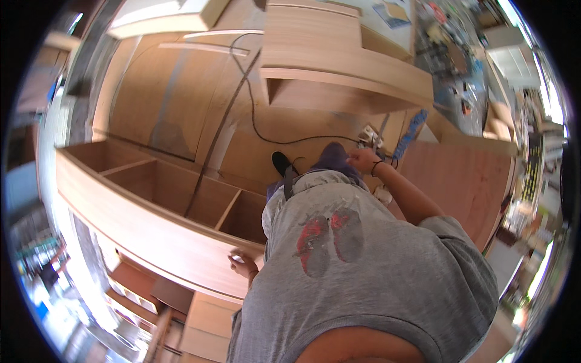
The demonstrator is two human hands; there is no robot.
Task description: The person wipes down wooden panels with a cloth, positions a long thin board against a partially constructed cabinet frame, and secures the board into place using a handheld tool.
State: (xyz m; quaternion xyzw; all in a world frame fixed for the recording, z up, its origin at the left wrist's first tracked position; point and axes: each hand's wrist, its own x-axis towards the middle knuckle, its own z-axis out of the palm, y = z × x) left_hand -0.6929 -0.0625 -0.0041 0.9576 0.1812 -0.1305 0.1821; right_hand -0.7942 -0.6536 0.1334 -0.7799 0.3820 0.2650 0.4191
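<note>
My left hand [243,265] is at the pale side of a long wooden cabinet frame [151,236], its fingers curled around a small whitish bit too small to name. The frame lies on my left, with several compartments facing up and away. My right hand [364,160] is closed in front of my right thigh, beside a small metal-and-pale tool [370,138] whose kind I cannot make out. What its fingers hold, if anything, is hidden. A blue patterned strip [411,134] is just right of that tool.
A light wooden cabinet [345,66] stands ahead. A dark cord [257,124] loops over the wooden floor panel [145,91] toward the tool, and another crosses the long frame. A reddish board [463,181] is on my right. Clutter [448,54] covers the far right floor.
</note>
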